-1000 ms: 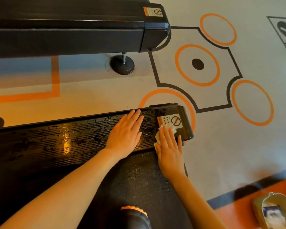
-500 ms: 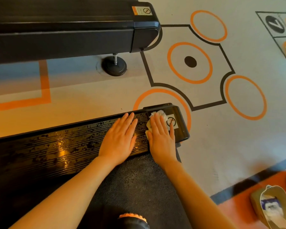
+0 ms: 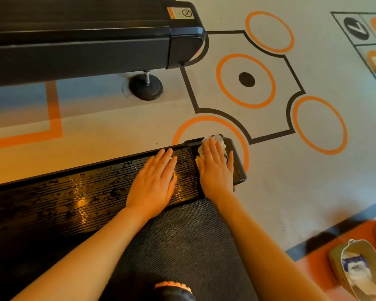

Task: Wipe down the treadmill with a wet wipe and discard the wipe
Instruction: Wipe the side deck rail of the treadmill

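The treadmill's ribbed black side rail (image 3: 78,196) runs across the lower left, streaked with wet patches, and the dark belt (image 3: 182,240) lies below it. My right hand (image 3: 215,168) lies flat on a crumpled white wet wipe (image 3: 214,140) and presses it onto the rail's black end cap (image 3: 237,168) at the far corner. The wipe sticks out past my fingertips and beside my little finger. My left hand (image 3: 154,181) rests flat on the wet rail just left of the right hand, fingers straight, holding nothing.
A second black treadmill (image 3: 85,40) with a round levelling foot (image 3: 146,88) stands beyond a strip of floor. The pale floor carries orange rings and black lines. An open bag (image 3: 356,270) holding white paper sits at the lower right. A black and orange knee (image 3: 172,290) shows at the bottom.
My right hand has slid the wipe up and away across the end cap, from its near side to its far corner, covering the warning sticker. My left hand has stayed flat on the rail.
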The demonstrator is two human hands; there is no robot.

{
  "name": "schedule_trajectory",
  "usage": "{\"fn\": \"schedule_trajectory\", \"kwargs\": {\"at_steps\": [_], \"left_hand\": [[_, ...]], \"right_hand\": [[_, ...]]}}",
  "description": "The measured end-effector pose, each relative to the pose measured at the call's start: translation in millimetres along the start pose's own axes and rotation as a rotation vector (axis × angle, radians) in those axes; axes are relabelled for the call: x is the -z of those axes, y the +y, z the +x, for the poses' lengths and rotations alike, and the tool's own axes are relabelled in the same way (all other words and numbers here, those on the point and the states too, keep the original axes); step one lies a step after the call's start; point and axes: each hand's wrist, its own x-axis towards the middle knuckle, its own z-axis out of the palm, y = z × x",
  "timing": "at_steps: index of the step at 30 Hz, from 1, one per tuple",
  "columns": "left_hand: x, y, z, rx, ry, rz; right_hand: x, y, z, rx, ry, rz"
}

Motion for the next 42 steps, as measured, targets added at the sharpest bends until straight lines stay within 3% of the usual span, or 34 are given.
{"fn": "schedule_trajectory", "kwargs": {"at_steps": [6, 16, 24, 33, 42], "left_hand": [[0.9, 1.5, 0.4, 0.010, 0.001, 0.009], [3.3, 1.0, 0.9, 0.003, -0.013, 0.001], [1.6, 1.6, 1.5, 0.009, -0.019, 0.022], [3.5, 1.5, 0.6, 0.008, -0.019, 0.009], [2.3, 1.8, 1.0, 0.011, -0.018, 0.014]], "right_hand": [[-24.3, 7.1, -67.7, -0.040, 0.056, 0.018], [3.9, 20.0, 4.7, -0.031, 0.022, 0.056], [-17.1, 12.1, -60.7, -0.088, 0.085, 0.133], [1.2, 28.6, -2.4, -0.112, 0.067, 0.100], [-24.4, 12.6, -69.0, -0.163, 0.167, 0.156]]}}
